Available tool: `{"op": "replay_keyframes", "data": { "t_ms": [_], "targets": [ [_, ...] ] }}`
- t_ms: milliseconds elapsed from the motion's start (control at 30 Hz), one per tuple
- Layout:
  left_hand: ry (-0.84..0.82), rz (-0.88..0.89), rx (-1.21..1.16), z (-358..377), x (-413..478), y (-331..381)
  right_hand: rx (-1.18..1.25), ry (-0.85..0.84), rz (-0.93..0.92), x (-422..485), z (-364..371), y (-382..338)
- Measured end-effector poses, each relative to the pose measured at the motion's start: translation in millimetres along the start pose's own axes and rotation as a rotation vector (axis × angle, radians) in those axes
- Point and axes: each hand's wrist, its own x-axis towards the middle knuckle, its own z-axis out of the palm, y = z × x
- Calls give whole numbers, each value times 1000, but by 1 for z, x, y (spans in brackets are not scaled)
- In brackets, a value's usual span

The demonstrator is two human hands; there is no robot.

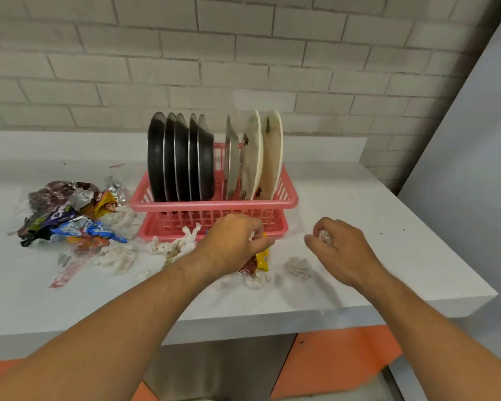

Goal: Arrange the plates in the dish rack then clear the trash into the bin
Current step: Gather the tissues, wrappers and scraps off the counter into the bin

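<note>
Plates (182, 157) are racked in the pink dish rack (214, 204). Your left hand (232, 241) has its grip clamped on a yellow wrapper (263, 259), and your right hand (342, 247) on what is probably clear plastic (324, 237). Overfilled fists could drop tissue scraps (171, 247) off the desk (388, 256).

Left hand (232, 241): bare, uncovered across the back and knuckles. Right hand (340, 250): bare likewise. Left forearm (145, 311): bare along its whole visible length, with a light covering of fine dark hair, clearest near the wrist. Right forearm (434, 322): bare along its whole visible length, hair fainter. Fingers of both hands are blurred; nails cannot be made out.
</note>
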Motion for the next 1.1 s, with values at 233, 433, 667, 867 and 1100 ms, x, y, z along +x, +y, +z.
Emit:
{"op": "replay_keyframes", "data": {
  "t_ms": [233, 433, 667, 867, 1100],
  "targets": [
    [-92, -51, 40, -24, -44, -6, 130, 118, 78, -49, 11, -32],
    [-27, -50, 140, -26, -101, -1, 100, 60, 70, -97, 35, -41],
    [-152, -52, 230, -4, -173, -9, 67, -67, 80, -166, 81, -48],
    [-252, -16, 317, 15, -218, -48, 17, -141, 96, -206, 142, -55],
    [-538, -74, 389, 76, -297, -144, -98, -295, 215, -250, 276, -39]
  ]
}}
